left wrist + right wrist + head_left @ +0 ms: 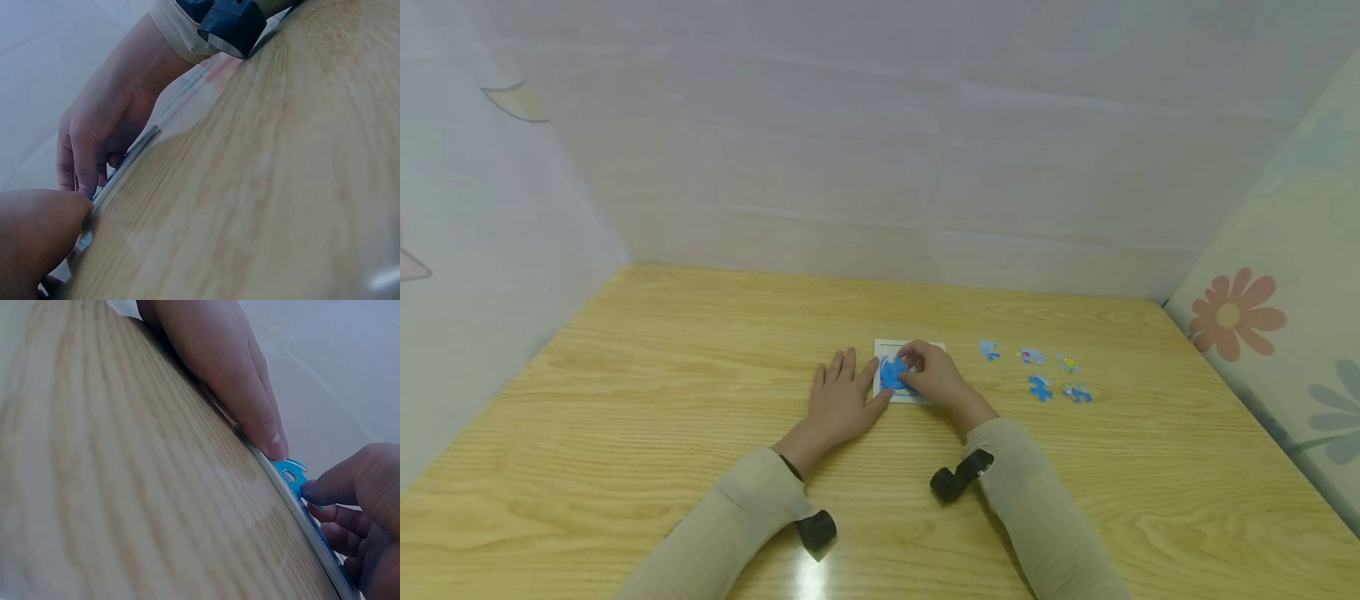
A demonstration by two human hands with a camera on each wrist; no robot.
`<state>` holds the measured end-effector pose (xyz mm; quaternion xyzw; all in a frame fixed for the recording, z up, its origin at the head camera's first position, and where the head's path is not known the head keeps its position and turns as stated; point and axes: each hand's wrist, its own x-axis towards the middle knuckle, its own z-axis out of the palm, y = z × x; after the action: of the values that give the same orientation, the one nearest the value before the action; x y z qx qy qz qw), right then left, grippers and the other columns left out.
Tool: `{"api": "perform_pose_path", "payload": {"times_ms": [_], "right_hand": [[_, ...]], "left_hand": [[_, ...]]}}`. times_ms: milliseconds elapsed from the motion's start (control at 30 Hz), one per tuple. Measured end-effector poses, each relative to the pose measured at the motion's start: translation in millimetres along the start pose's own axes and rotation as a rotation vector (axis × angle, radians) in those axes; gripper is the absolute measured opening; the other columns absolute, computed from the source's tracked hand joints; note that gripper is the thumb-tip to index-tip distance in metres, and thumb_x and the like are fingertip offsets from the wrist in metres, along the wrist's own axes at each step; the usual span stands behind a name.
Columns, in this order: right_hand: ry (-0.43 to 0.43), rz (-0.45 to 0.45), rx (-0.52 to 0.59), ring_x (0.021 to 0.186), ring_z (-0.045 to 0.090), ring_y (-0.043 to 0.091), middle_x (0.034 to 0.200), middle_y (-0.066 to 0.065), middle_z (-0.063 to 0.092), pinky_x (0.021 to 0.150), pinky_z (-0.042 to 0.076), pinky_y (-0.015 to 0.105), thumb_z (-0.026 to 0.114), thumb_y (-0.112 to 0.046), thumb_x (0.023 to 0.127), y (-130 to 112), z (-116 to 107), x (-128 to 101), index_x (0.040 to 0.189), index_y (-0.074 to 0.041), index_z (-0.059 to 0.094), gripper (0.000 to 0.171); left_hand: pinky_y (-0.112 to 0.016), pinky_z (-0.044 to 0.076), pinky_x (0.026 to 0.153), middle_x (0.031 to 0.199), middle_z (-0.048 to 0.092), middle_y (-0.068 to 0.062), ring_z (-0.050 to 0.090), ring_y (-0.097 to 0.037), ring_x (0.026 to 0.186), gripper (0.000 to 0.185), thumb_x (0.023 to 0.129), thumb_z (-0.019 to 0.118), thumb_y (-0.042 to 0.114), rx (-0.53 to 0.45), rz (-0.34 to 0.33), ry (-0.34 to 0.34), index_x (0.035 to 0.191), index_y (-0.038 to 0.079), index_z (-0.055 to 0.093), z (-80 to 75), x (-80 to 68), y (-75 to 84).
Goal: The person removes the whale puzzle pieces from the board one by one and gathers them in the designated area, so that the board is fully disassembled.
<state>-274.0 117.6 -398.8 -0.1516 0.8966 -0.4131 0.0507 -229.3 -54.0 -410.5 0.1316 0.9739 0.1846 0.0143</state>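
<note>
A small square white puzzle frame (910, 371) is laid flat near the middle of the table, slightly toward its right edge. A blue puzzle piece (892, 372) is seated in the frame's left half, one rounded tab raised above the rim.

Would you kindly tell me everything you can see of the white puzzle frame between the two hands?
The puzzle frame is a small, thin, square white board lying flat on the wooden table. Blue puzzle pieces already fill its left part. The left hand lies flat beside it, thumb against its left edge; the right hand rests over it, fingertips pressing a blue piece. In the wrist views it looks like a thin card.
</note>
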Motion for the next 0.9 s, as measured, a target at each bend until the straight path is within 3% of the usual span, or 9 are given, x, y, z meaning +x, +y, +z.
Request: {"api": "perform_pose_path", "payload": {"times_ms": [400,800,900], "right_hand": [[-0.010,-0.012,0.006,0.079,0.053,0.019,0.097,0.013,0.062,0.071,0.046,0.029,0.062,-0.006,0.087,3.8,1.1,2.6,0.115,0.002,0.060,0.029],[0.007,0.028,0.062,0.082,0.053,0.018,0.095,0.011,0.060,0.070,0.045,0.025,0.062,-0.008,0.088,0.0,-4.3,-0.9,0.116,-0.001,0.062,0.030],[-0.003,0.037,0.084,0.088,0.055,0.020,0.103,0.012,0.062,0.075,0.048,0.028,0.061,-0.009,0.088,-0.5,-7.0,-2.5,0.119,-0.002,0.061,0.031]], "left_hand": [[-0.059,0.010,0.112,0.153,0.017,-0.024,0.011,-0.039,0.143,0.063,0.095,0.041,0.049,0.001,-0.002,0.003,0.146,0.013,0.032,-2.0,-1.2,1.6],[-0.059,0.009,0.112,0.153,0.017,-0.023,0.010,-0.039,0.143,0.063,0.095,0.041,0.049,-0.011,0.003,0.012,0.146,0.013,0.032,-1.9,-0.9,0.1],[-0.059,0.010,0.112,0.153,0.017,-0.023,0.010,-0.039,0.143,0.063,0.095,0.041,0.049,-0.018,-0.001,0.013,0.146,0.013,0.033,-2.1,-1.4,0.5]]}}
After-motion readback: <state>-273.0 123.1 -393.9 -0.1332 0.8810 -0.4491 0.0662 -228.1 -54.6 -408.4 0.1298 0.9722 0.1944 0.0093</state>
